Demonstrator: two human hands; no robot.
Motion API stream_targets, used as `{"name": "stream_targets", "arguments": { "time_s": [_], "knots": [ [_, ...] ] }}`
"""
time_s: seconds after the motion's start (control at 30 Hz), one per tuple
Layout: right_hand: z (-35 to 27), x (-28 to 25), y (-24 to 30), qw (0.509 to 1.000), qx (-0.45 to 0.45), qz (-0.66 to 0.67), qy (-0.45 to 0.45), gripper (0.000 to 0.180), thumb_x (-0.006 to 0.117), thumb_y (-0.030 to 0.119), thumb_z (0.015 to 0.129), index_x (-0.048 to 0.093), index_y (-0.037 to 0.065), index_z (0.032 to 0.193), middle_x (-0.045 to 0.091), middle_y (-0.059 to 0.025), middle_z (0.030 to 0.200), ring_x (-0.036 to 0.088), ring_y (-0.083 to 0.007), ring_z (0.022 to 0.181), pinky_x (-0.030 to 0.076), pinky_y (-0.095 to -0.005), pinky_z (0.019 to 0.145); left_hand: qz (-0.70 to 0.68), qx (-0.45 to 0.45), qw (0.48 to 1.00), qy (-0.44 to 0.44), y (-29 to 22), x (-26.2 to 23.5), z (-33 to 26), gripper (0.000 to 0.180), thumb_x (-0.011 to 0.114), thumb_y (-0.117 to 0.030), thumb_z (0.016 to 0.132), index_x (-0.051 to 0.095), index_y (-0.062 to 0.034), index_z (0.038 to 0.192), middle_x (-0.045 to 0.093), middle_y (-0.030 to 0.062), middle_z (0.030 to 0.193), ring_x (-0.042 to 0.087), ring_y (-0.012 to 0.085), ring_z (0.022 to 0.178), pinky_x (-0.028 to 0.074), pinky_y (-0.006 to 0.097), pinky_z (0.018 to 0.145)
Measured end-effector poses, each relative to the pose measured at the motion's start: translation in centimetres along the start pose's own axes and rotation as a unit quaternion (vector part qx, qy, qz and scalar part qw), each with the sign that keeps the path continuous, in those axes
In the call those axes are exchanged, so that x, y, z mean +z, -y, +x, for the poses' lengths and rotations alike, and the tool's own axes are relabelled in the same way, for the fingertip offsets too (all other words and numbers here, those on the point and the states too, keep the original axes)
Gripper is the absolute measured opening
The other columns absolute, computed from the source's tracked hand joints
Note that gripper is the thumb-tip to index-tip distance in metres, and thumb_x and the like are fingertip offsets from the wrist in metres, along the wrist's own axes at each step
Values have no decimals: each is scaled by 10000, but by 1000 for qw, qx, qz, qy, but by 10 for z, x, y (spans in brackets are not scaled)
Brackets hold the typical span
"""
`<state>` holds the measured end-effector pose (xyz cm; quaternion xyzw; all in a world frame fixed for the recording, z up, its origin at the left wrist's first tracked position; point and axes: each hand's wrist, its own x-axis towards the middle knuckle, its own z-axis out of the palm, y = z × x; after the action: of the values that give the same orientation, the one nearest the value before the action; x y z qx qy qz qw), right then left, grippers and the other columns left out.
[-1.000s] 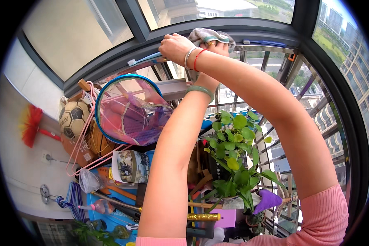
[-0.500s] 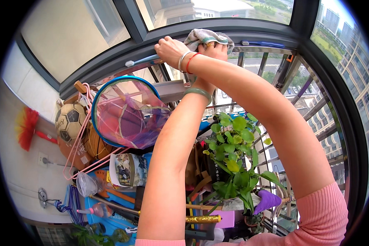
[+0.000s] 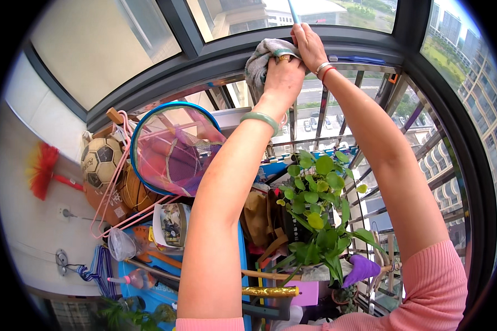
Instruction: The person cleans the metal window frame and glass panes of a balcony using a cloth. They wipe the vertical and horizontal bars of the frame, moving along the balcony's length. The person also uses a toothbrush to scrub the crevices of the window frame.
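Note:
At the far window sill (image 3: 221,53), my left hand (image 3: 284,77) is closed on a grey-and-white cloth (image 3: 258,60) with a green stripe, bunched against the dark frame. Just right of it, my right hand (image 3: 310,47) grips a light blue toothbrush (image 3: 293,10), its upper part pointing up in front of the glass. The lower part is hidden by my fingers. A darker blue toothbrush (image 3: 358,59) lies along the sill to the right.
Below the sill are a blue-rimmed net basket (image 3: 174,149), a soccer ball (image 3: 101,161), pink hangers (image 3: 107,193) and a leafy potted plant (image 3: 315,215). Metal railings (image 3: 320,118) run outside on the right. A red duster (image 3: 43,171) is at the left wall.
My right hand has uncrossed from over my left arm and moved right, taking the light blue toothbrush from the sill and tilting it up. My left hand stays on the cloth.

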<state>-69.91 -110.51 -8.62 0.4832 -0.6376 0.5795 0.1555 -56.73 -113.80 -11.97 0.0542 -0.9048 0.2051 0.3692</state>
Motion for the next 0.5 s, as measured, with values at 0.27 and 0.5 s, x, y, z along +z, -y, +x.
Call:
{"name": "stream_targets", "arguments": {
  "time_s": [0.27,0.5],
  "knots": [
    [-10,5,-1,997,-1,-66,42,405,325,395,963,518,58,846,620,-128,763,582,-348,798,421,-445,738,19,9,1000,17,36,-15,-22,246,526,-110,789,626,-133,1012,631,39,1005,541,266,1029,451,411,838],
    [-12,7,-15,989,-60,-137,16,322,340,345,981,488,75,886,582,-126,771,541,-321,826,374,-415,753,17,-28,993,117,105,-56,-63,324,615,-64,729,655,-108,1047,653,72,1007,567,292,983,481,382,839]
  ]
}}
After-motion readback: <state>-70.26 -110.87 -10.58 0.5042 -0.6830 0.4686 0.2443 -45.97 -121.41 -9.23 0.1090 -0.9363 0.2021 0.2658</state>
